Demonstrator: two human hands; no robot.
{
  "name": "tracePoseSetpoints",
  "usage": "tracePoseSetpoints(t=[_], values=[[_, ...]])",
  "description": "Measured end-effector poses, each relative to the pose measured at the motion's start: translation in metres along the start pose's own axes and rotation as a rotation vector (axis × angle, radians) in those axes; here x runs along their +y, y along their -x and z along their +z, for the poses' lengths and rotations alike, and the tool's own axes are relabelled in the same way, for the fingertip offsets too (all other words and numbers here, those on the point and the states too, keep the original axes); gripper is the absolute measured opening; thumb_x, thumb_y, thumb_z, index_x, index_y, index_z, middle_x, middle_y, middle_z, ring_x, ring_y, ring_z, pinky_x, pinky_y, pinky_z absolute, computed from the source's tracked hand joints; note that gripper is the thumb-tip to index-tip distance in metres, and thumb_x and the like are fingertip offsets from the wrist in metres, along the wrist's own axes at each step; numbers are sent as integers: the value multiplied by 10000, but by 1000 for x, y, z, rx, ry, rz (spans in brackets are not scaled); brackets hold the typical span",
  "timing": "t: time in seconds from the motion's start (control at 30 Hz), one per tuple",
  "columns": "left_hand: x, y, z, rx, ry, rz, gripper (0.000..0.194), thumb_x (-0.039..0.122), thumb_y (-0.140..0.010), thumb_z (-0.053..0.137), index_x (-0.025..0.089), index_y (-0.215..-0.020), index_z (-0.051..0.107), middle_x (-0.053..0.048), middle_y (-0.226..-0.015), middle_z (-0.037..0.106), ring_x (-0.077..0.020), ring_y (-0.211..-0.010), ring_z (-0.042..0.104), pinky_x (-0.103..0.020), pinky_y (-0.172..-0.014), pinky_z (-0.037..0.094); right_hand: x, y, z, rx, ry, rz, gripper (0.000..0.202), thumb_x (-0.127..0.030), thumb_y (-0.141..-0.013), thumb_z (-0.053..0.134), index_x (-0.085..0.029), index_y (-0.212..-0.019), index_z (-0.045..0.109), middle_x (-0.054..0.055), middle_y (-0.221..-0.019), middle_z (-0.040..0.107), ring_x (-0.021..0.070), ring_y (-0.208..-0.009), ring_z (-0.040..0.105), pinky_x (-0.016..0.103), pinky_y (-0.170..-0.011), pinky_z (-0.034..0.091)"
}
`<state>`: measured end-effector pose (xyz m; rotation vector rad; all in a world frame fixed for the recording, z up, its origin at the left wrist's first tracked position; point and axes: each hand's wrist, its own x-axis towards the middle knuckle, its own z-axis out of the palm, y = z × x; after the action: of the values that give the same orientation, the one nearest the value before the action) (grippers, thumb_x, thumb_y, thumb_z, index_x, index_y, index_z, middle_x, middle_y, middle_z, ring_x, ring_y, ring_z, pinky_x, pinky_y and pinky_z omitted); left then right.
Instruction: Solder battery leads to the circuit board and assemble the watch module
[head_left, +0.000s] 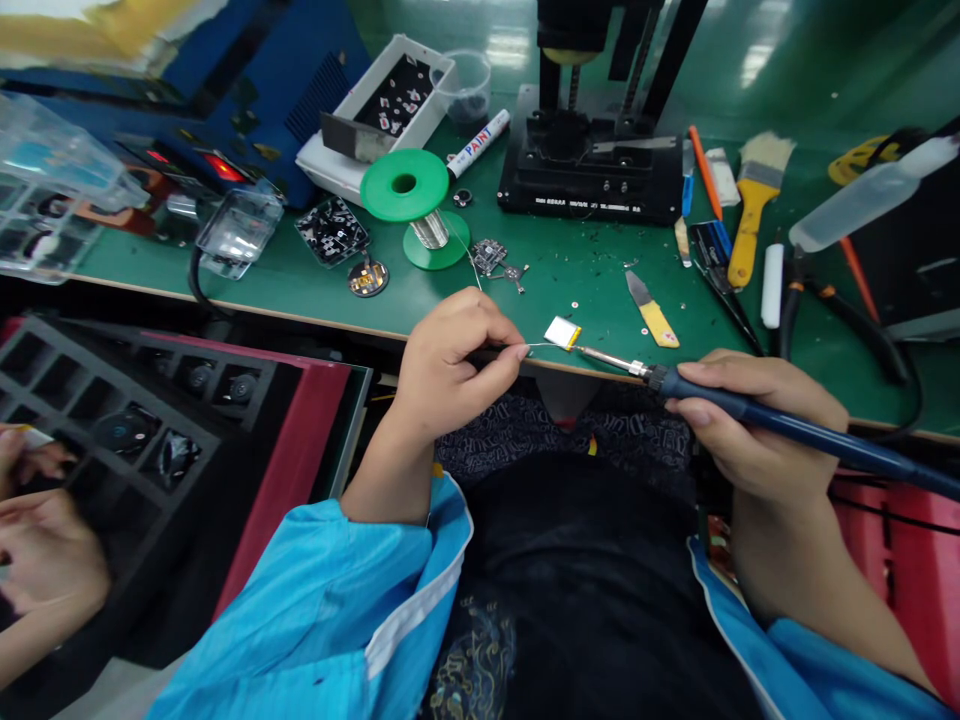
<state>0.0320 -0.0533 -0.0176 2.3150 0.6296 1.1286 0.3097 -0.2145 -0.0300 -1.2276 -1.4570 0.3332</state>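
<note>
Between the thumb and fingers of my left hand (465, 350), a thin solder wire (541, 345) is pinched. Its far end reaches a small silver pouch battery (562, 331) with a yellow edge, lying near the front of the green bench. My right hand (765, 425) is closed around a dark blue soldering iron (739, 403), and the iron's tip is at the battery's yellow edge; I cannot tell if it touches. From a green solder spool (405, 186) behind my left hand, the wire runs down to the fingers. A small circuit board (489, 257) lies beside the spool.
A yellow-handled blade (652, 308), a brush (754, 205), cutters (832, 310) and tweezers (727, 285) lie on the right. A black stand (592, 180) and paint marker (480, 143) are behind. Another person's hand (52, 550) is at left over a foam tray (217, 430).
</note>
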Motion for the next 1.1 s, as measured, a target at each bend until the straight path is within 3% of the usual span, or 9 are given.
tracePoseSetpoints(t=[0.3,0.77,1.1], values=[[-1,1,1,10,11,17,138,107,-927,785,219,-875,724,24,-796,670,-135,-770,660,-295,-688,515,2,2,-1,15,1,4,436,-212,-874,928,-360,-1281,877,30,-1029,886,260,-850,812,422,-720,652],[1,0,1,8,-5,3,116,151,-945,762,228,-864,727,17,-786,687,-149,-763,663,-313,-688,523,-1,-1,1,1,0,6,430,-218,-864,933,-367,-1263,878,15,-1015,883,248,-805,794,412,-679,636],[-1,0,-1,4,22,19,115,141,-927,768,225,-868,717,18,-792,669,-141,-754,646,-306,-680,508,2,1,0,70,-28,9,336,-267,-881,918,-357,-1204,891,29,-931,867,260,-770,787,423,-646,632]])
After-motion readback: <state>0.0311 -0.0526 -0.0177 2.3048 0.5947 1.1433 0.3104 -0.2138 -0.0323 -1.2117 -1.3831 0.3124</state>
